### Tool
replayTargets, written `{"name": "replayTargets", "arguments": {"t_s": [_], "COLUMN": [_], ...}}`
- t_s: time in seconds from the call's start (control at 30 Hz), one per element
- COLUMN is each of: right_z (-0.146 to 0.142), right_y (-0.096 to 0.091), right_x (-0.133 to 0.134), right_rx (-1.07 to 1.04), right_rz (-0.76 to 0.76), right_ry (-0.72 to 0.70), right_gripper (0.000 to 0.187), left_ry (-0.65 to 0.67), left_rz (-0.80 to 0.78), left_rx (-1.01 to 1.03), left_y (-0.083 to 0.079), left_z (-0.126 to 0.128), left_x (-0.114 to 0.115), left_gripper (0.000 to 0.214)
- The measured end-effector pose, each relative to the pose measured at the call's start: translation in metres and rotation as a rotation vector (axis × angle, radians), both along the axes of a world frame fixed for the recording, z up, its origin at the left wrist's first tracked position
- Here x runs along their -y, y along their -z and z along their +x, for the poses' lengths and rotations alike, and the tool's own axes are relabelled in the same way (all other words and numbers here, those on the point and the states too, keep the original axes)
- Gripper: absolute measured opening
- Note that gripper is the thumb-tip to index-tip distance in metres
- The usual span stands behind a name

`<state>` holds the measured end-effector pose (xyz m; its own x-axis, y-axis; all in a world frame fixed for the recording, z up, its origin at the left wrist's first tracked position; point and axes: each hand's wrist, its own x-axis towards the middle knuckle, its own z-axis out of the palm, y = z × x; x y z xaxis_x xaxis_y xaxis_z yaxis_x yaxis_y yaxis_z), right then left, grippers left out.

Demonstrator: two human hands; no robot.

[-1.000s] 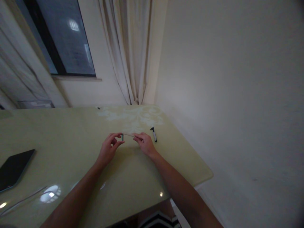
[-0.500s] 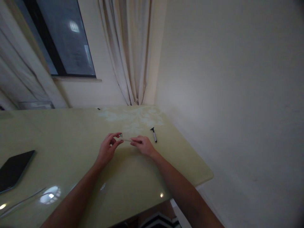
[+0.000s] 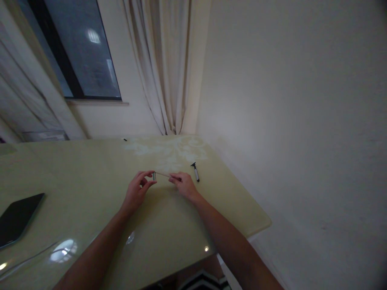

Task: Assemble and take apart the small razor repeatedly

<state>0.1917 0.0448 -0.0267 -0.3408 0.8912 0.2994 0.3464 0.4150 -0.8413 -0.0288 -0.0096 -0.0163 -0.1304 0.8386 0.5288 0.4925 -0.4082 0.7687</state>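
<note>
Over a pale green table [image 3: 90,173], my left hand [image 3: 136,193] pinches the small greenish head at one end of a thin pale stick-like object [image 3: 162,175]. My right hand [image 3: 183,185] pinches the other end of the same object. Both hands hover just above the tabletop, close together. What the object is exactly is hard to make out. A black and white razor-like tool [image 3: 196,171] lies on the table just right of my right hand.
A dark tablet [image 3: 16,219] lies at the table's left edge. A window [image 3: 78,52] and curtains [image 3: 165,64] are behind the table. A bare wall runs along the right. The table's front right corner [image 3: 266,220] is rounded.
Both hands have stayed almost in place, shifting slightly while they keep hold of the thin object. The view has dipped a little.
</note>
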Motion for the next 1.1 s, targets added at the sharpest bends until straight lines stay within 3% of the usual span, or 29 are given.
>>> {"name": "replayTargets", "arguments": {"t_s": [0.13, 0.47, 0.77, 0.9, 1.1], "right_z": [-0.001, -0.003, -0.006, -0.004, -0.014], "right_y": [0.0, -0.003, 0.003, -0.004, -0.014], "right_x": [0.001, 0.004, 0.006, 0.006, 0.016], "right_rx": [-0.003, -0.036, -0.022, -0.006, -0.106], "right_rz": [-0.035, -0.045, -0.065, -0.021, -0.22], "right_ry": [-0.082, 0.025, -0.032, 0.07, -0.092], "right_gripper": [0.028, 0.028, 0.023, 0.019, 0.028], "left_ry": [-0.01, 0.027, 0.004, -0.012, 0.028], "left_rz": [0.0, -0.009, -0.02, -0.018, 0.054], "left_rx": [-0.008, -0.011, 0.002, -0.001, -0.088], "left_y": [0.002, 0.007, 0.007, 0.003, -0.003], "left_z": [-0.001, -0.002, -0.004, -0.004, 0.013], "left_x": [-0.001, -0.003, -0.003, -0.001, 0.008], "left_gripper": [0.035, 0.035, 0.037, 0.038, 0.036]}}
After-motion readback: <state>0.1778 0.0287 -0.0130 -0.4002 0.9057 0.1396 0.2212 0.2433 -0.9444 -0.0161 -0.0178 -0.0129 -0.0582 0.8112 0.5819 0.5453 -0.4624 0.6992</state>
